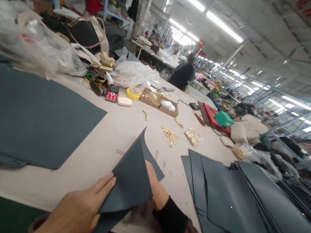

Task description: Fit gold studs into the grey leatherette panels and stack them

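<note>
A dark blue-grey leather-like panel (128,184) is bent over in front of me at the table's near edge. My left hand (82,204) grips its left side, fingers on the outer face and thumb out of sight. Inside the fold reaches my right hand (155,185); its fingers are hidden behind the panel, so I cannot see what they hold. Beyond the fold lie a loose pile of small gold-coloured metal pieces (170,135) and a clear bag of similar pieces (193,137).
Flat matching panels (23,113) are stacked on the left, and overlapping panels (236,203) spread on the right. Farther back are a red phone (112,93), yellow tape (133,93), small cardboard boxes (150,98) and plastic bags (135,73). A person (183,73) is in the background.
</note>
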Demonstrator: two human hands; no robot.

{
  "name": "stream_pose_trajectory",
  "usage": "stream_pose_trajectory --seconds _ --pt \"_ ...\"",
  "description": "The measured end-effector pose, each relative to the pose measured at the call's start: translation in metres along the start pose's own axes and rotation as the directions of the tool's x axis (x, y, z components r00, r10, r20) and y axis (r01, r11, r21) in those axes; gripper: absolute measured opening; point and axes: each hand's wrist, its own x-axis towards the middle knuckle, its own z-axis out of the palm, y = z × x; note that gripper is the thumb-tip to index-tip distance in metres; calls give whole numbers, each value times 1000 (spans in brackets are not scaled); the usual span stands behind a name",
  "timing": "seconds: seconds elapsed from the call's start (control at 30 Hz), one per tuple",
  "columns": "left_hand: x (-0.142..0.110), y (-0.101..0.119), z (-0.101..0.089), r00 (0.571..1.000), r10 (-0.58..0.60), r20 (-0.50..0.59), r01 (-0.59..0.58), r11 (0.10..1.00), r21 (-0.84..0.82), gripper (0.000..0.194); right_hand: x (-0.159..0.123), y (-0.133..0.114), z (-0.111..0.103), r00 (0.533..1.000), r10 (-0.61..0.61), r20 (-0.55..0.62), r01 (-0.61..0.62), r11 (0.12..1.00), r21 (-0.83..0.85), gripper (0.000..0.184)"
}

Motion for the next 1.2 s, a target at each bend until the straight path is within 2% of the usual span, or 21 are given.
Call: stream_pose_trajectory --seconds 0.03,0.1,0.17,0.27,0.33,0.4,0.57,0.77,0.9,1.0,1.07,1.13,1.2 --pt "0 3 3 1000 2 13 -3 999 51 68 0 5 -9 1000 -6 23 6 1000 -1 15" --pt "1 6 9 1000 18 -2 -17 994 106 66 3 19 -34 999 45 11 -44 992 -116 15" --pt "0 5 14 999 28 -42 -22 992 123 64 8 38 -65 977 175 -123 -203 942 -267 20" --pt "-1 -1 23 995 40 -88 -29 992 124 62 17 73 -111 895 301 -330 -419 823 -383 31" --pt "-1 -5 28 991 50 -127 -34 991 128 61 23 96 -132 865 331 -377 -479 769 -423 35" --pt "-2 -8 33 982 74 -172 -50 989 138 61 28 113 -142 858 346 -380 -501 728 -468 34" --pt "-2 -15 41 958 160 -236 -109 970 218 59 41 133 -134 867 371 -334 -499 657 -565 26" --pt "-2 -8 35 938 189 -292 -109 957 270 59 54 135 -129 843 385 -375 -538 623 -568 23" --pt "-3 1 24 975 112 -193 -77 981 177 61 50 124 -138 837 380 -394 -541 681 -494 20" --pt "-3 4 17 992 77 -103 -68 994 88 64 41 100 -138 857 349 -379 -491 778 -393 28" --pt "-4 5 13 994 76 -84 -72 996 49 66 31 71 -127 889 286 -358 -371 908 -195 33" --pt "-4 5 12 992 86 -93 -84 996 24 67 19 37 -105 932 217 -290 -198 976 93 34" --pt "-4 5 11 989 96 -110 -95 995 15 65 7 3 -75 978 165 -126 -124 952 281 29"
